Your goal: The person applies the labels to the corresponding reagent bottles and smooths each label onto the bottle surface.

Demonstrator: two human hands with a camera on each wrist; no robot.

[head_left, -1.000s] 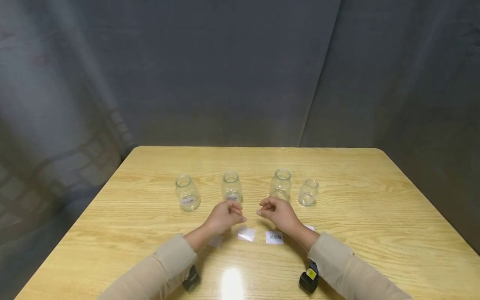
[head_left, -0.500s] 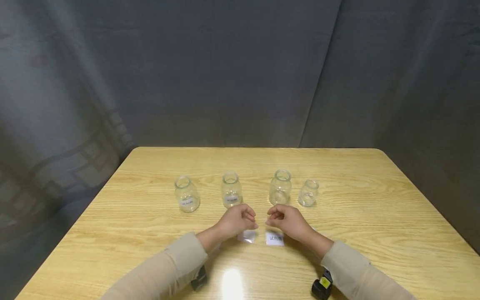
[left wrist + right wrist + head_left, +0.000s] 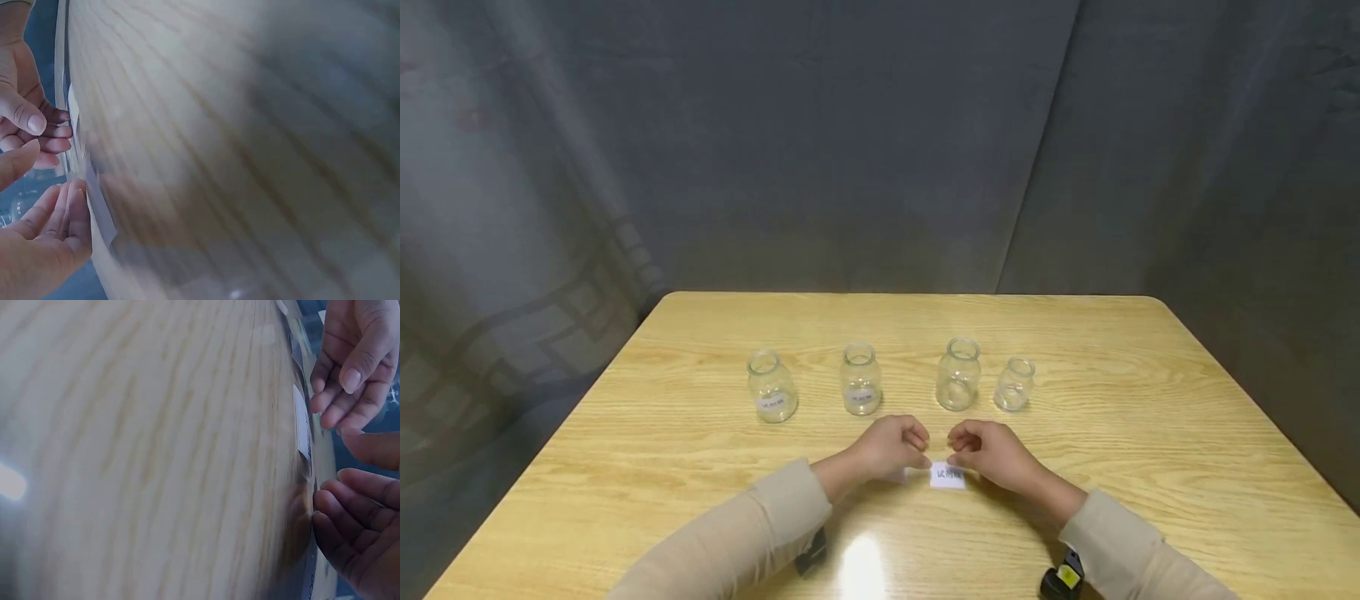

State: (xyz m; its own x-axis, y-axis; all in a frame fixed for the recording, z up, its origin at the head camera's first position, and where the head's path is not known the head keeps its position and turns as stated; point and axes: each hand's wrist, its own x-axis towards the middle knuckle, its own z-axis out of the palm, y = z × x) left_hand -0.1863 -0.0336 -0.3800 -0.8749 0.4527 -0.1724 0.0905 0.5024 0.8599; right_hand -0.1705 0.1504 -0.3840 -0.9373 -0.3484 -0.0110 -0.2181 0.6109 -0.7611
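My left hand hovers low over the table's middle, fingers bent and thumb apart from them. Facing it, my right hand has the same loose bend. Both look bare of any object in the wrist views. Between the two thumbs lies a white paper label with dark printed characters; whether a thumb touches it I cannot tell. Another white label shows partly beneath the left hand. Beyond the hands stand a clear glass jar and a smaller glass jar, neither with a visible label.
Two more glass jars stand to the left, the outer jar and the inner jar, each bearing a printed label low on its side. The wooden table backs onto a dark grey curtain.
Both hands have shifted to the right and nearer to me, down toward the printed label. My left hand now covers part of the neighbouring label. The jars stay in place.
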